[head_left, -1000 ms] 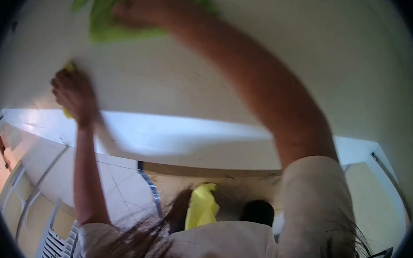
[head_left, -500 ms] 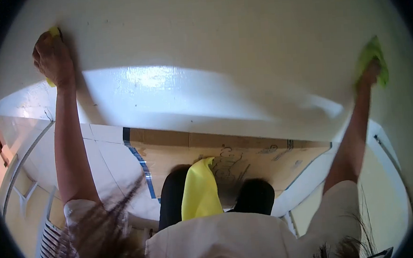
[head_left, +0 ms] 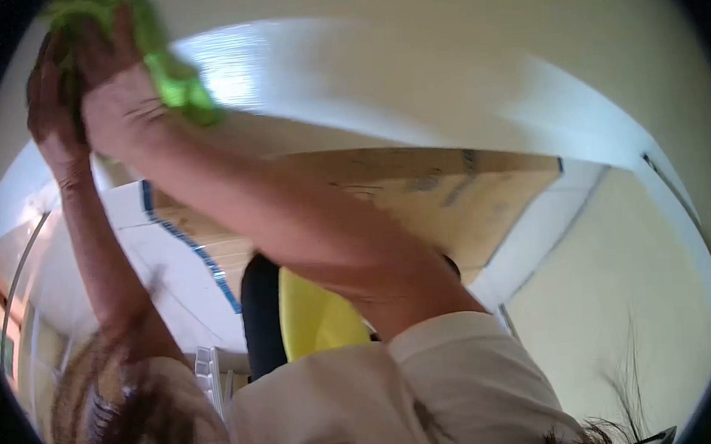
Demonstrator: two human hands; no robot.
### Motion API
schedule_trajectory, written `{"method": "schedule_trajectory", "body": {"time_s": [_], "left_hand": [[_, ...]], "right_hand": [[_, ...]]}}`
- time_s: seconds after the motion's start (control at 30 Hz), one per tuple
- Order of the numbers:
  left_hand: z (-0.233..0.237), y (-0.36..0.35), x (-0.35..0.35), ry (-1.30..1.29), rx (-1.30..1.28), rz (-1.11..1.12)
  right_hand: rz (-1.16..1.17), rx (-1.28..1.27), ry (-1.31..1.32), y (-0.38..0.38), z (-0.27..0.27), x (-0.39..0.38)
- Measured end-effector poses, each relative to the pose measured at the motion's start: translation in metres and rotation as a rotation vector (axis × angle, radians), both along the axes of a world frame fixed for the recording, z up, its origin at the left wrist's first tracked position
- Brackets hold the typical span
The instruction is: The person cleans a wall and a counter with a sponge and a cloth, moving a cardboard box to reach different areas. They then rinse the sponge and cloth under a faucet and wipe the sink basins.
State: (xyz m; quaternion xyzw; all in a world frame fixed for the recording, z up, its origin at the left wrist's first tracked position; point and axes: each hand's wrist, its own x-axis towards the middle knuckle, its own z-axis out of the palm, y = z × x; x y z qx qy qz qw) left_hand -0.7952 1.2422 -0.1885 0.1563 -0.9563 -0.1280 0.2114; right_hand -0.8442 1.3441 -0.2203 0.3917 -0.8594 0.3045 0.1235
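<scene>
At the upper left, my right hand (head_left: pixel 116 98) presses a bright green cloth (head_left: pixel 180 90) against the white surface (head_left: pixel 363 75), its fingers over the cloth. Just to its left and touching or nearly touching it is my left hand (head_left: pixel 54 118), its fingers curled and partly hidden; what it holds cannot be made out. My right forearm crosses in front of my body. A yellow cloth (head_left: pixel 316 314) hangs at my waist, over dark trousers.
Below the white surface lies a flattened cardboard sheet (head_left: pixel 500 189) with blue edges on pale floor tiles (head_left: pixel 149 243). A white slatted object (head_left: pixel 208 373) stands at the lower left. A cream wall (head_left: pixel 627 262) is at the right.
My right hand has swept from the far right to the upper left with the green cloth, beside my left hand. The view has shifted, and the yellow cloth in my left hand no longer shows.
</scene>
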Motion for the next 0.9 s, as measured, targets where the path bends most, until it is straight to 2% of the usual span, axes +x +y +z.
{"method": "schedule_trajectory", "body": {"time_s": [0.03,0.07,0.1,0.13,0.2,0.23,0.27,0.3,0.33,0.37,0.4,0.43,0.47,0.5,0.53,0.57,0.6,0.63,0.67,0.7,0.77,0.9], "left_hand": [[-0.006,0.000,-0.006,-0.083,-0.285,-0.182],[-0.006,0.012,-0.017,-0.033,0.017,-0.179],[-0.005,0.026,-0.019,-0.079,-0.233,-0.198],[-0.012,0.039,-0.028,-0.063,-0.242,-0.202],[-0.017,0.086,-0.049,-0.080,-0.366,-0.183],[-0.013,0.135,-0.070,-0.102,-0.473,-0.161],[-0.010,0.181,-0.095,-0.068,-0.440,-0.152],[-0.013,0.218,-0.118,-0.085,-0.481,-0.158],[-0.010,0.259,-0.148,-0.046,-0.327,-0.188],[-0.016,0.310,-0.177,0.022,-0.162,-0.053],[-0.005,0.358,-0.202,-0.026,-0.217,-0.059],[0.006,0.401,-0.231,-0.394,-0.041,-0.044],[0.004,0.438,-0.255,-0.214,-0.009,-0.123],[0.003,0.475,-0.279,-0.044,0.008,-0.212],[0.011,0.507,-0.301,-0.128,-0.033,-0.281],[0.027,0.530,-0.316,-0.284,-0.061,-0.489],[0.031,0.557,-0.336,-0.382,0.032,-0.573],[0.024,0.593,-0.356,-0.316,0.088,-0.537],[0.016,0.630,-0.377,-0.247,0.144,-0.503],[-0.011,0.674,-0.396,0.000,0.179,-0.371],[-0.019,0.717,-0.415,0.047,0.182,-0.352],[-0.023,0.773,-0.449,0.064,0.175,-0.338]], "right_hand": [[-0.013,0.030,0.015,0.002,-0.003,0.000],[-0.026,0.060,0.031,0.012,0.005,-0.007],[0.021,0.228,0.043,0.033,0.007,-0.009],[0.013,0.245,0.053,0.054,0.002,-0.020],[-0.043,0.081,0.048,0.097,-0.009,-0.038],[0.000,-0.031,-0.084,0.131,-0.007,-0.057],[0.042,-0.140,-0.214,0.177,0.000,-0.081],[0.058,-0.142,-0.260,0.224,0.006,-0.106],[0.036,-0.075,-0.242,0.270,0.013,-0.128],[-0.085,0.047,-0.102,0.315,0.021,-0.146],[-0.050,0.304,-0.163,0.361,0.029,-0.167],[-0.106,0.461,-0.199,0.401,0.030,-0.185],[-0.172,0.540,-0.120,0.436,0.032,-0.203],[-0.194,0.387,0.067,0.475,0.015,-0.226],[-0.252,0.395,0.090,0.512,0.010,-0.244],[-0.265,0.535,0.134,0.551,0.008,-0.263],[-0.286,0.524,0.181,0.591,-0.001,-0.284],[-0.303,0.695,0.218,0.630,0.001,-0.295],[-0.340,0.772,0.133,0.663,0.000,-0.313],[-0.366,0.804,0.208,0.693,-0.007,-0.329],[-0.410,0.847,0.328,0.749,-0.020,-0.360],[-0.460,0.868,0.383,0.812,-0.027,-0.392]]}}
